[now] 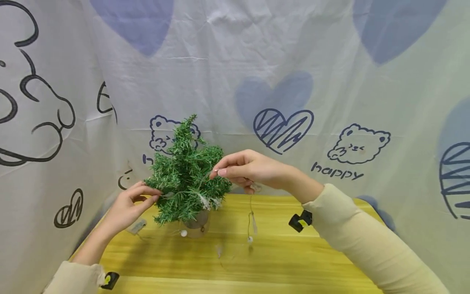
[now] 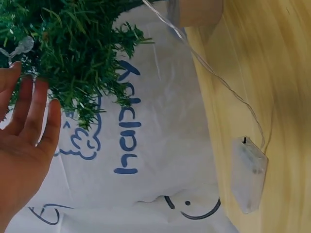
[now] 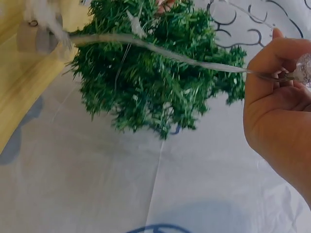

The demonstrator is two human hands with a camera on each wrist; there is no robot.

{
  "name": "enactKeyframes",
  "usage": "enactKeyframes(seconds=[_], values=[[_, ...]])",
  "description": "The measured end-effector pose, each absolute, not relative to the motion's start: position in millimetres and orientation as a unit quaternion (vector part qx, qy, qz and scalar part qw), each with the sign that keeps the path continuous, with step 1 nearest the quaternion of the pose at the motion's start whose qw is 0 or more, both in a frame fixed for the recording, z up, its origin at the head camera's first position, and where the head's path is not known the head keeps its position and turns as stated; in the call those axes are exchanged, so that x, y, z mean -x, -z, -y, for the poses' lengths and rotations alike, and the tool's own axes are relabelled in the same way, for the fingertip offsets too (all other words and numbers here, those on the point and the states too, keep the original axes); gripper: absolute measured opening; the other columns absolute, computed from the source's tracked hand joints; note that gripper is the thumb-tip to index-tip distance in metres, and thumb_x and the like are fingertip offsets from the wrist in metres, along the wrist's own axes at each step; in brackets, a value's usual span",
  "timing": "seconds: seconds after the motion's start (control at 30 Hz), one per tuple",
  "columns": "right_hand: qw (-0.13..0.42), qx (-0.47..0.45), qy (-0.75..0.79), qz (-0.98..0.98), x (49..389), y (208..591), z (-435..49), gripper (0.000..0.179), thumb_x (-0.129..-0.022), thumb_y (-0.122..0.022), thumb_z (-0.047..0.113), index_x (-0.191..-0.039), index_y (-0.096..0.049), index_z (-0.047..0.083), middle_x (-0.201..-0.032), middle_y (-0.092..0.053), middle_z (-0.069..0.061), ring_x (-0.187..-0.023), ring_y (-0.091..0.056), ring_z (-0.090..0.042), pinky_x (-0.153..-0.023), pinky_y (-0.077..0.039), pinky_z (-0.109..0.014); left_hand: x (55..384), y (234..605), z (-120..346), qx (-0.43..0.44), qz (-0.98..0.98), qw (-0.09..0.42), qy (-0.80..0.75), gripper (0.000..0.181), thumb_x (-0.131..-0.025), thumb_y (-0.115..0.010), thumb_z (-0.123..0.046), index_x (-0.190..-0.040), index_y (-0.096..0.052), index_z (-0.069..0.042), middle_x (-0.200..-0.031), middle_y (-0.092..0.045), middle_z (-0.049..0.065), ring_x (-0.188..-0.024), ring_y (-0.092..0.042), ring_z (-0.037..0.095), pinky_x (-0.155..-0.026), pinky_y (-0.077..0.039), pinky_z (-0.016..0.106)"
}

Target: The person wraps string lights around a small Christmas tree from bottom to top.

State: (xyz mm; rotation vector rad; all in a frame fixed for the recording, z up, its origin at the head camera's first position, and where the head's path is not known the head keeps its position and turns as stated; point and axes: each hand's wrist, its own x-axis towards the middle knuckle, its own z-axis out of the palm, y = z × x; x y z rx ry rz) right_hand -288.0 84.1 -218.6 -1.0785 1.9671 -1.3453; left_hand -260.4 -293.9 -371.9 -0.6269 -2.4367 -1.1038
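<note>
A small green artificial Christmas tree (image 1: 181, 175) stands in a round pot (image 1: 197, 223) on the table. At its left side my left hand (image 1: 128, 204) pinches the string of lights between thumb and index finger, close to a clear bulb (image 2: 24, 44) among the needles. In front of the tree's right side, my right hand (image 1: 253, 169) pinches the light string's thin wire (image 1: 205, 178) between thumb and forefinger. More of the string (image 3: 194, 63) passes through that hand, with a clear bulb (image 3: 304, 70) by the curled fingers. Its loose end (image 1: 250, 216) dangles below toward the table.
A clear battery box (image 2: 249, 174) lies on the yellow wooden table (image 1: 275, 261) left of the pot, wired to the string. Pale ornament-like lights (image 1: 205, 202) hang at the lower branches, and a white ball (image 1: 184, 233) sits by the pot. A printed curtain (image 1: 227, 49) encloses the table.
</note>
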Motion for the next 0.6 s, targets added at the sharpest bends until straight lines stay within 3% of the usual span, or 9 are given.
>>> enactKeyframes(seconds=[0.2, 0.33, 0.6], values=[[0.232, 0.357, 0.532, -0.732, 290.6, 219.2, -99.0, 0.029, -0.109, -0.055, 0.019, -0.13, -0.068, 0.003, -0.063, -0.04, -0.002, -0.053, -0.031, -0.014, -0.045, -0.034, -0.027, 247.4, 364.3, 295.5, 0.222, 0.897, 0.177, 0.339, 0.021, -0.103, -0.067, -0.012, -0.122, -0.076, -0.013, -0.117, -0.073, 0.002, -0.101, -0.066, 0.009, -0.086, -0.057, 0.028], [0.219, 0.329, 0.536, -0.746, 292.1, 223.5, -110.5, 0.03, -0.11, -0.055, 0.021, -0.132, -0.067, 0.004, -0.062, -0.038, -0.001, -0.054, -0.03, -0.014, -0.046, -0.035, -0.027, 235.6, 352.9, 296.4, 0.235, 0.907, 0.194, 0.292, 0.022, -0.1, -0.071, -0.012, -0.121, -0.076, -0.016, -0.12, -0.074, 0.001, -0.105, -0.068, 0.014, -0.086, -0.059, 0.036], [0.219, 0.293, 0.533, -0.763, 297.6, 243.2, -135.8, 0.029, -0.11, -0.054, 0.023, -0.13, -0.069, 0.006, -0.064, -0.036, -0.001, -0.055, -0.029, -0.014, -0.049, -0.036, -0.027, 223.3, 305.9, 289.2, 0.292, 0.873, 0.247, 0.304, 0.03, -0.095, -0.073, 0.002, -0.118, -0.077, -0.016, -0.104, -0.074, -0.009, -0.087, -0.065, 0.003, -0.075, -0.052, 0.016]])
